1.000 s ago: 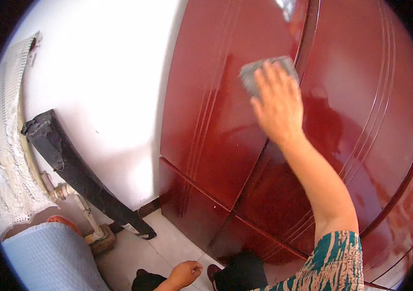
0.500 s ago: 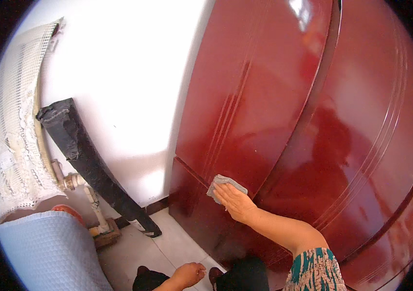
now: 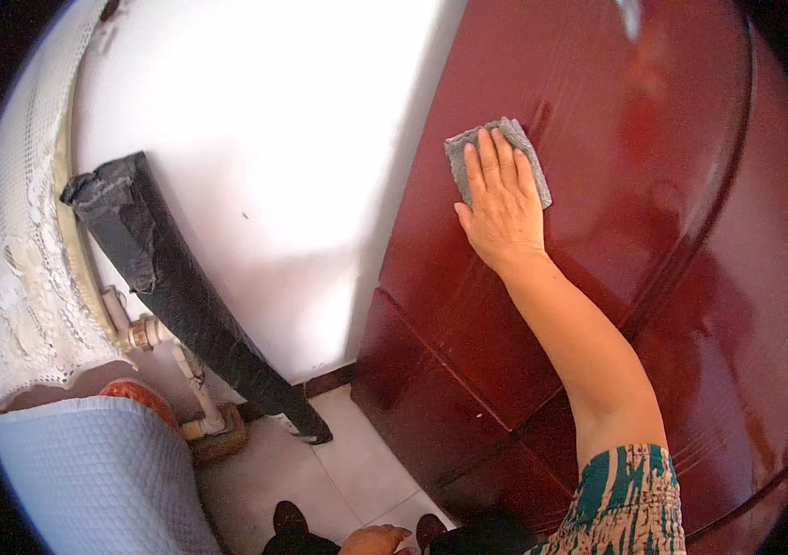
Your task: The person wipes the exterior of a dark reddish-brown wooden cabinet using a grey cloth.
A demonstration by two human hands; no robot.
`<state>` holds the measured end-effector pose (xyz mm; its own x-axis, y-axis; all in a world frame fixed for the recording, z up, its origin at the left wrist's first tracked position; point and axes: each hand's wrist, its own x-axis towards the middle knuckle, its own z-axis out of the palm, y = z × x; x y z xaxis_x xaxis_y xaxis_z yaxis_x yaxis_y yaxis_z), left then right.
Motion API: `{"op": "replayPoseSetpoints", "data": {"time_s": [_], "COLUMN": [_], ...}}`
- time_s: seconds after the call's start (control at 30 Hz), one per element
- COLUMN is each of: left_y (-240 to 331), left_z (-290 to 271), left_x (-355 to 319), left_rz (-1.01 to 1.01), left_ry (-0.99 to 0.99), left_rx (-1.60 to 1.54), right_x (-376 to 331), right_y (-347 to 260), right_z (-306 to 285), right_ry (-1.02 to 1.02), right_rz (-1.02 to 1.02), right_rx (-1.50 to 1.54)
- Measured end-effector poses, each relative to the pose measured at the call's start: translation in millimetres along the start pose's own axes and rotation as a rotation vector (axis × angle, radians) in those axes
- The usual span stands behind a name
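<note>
My right hand (image 3: 507, 203) lies flat over a folded grey cloth (image 3: 533, 171), pressing it against the glossy dark red door of a wardrobe (image 3: 468, 305). The fingers point upward, and the cloth's edges stick out past both sides of the hand. A green and beige patterned sleeve covers the upper arm. Low in the picture, cut off by the lower edge, hangs my left hand (image 3: 375, 539). Its fingers are loosely curled with nothing seen in them, and it is nearest to my knees and shoes.
A long black wrapped roll (image 3: 199, 296) leans against the white wall (image 3: 273, 185) at left. Behind it run pale pipes (image 3: 190, 370). A lace cover (image 3: 19, 277) and a light blue quilted cloth (image 3: 98, 472) take up the left side. Pale tiles (image 3: 347, 444) form the floor.
My right hand has slid up the wardrobe door with the grey cloth, from the lower panel seam to well above it. My left hand has sunk toward the lower edge. The view has shifted slightly.
</note>
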<state>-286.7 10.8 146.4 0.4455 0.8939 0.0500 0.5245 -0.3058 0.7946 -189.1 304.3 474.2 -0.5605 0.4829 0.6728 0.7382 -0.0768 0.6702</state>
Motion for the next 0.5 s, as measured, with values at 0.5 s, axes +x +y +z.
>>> {"op": "replayPoseSetpoints", "data": {"time_s": [0.5], "left_y": [0.7], "left_z": [-1.2], "left_x": [3.3], "left_rz": [-0.141], "left_ry": [-0.192], "left_rx": [-0.038], "right_x": [-98.7], "right_y": [-126.8], "right_z": [67.1], "right_ry": [-0.277], "right_rz": [-0.626], "right_rx": [0.025]}}
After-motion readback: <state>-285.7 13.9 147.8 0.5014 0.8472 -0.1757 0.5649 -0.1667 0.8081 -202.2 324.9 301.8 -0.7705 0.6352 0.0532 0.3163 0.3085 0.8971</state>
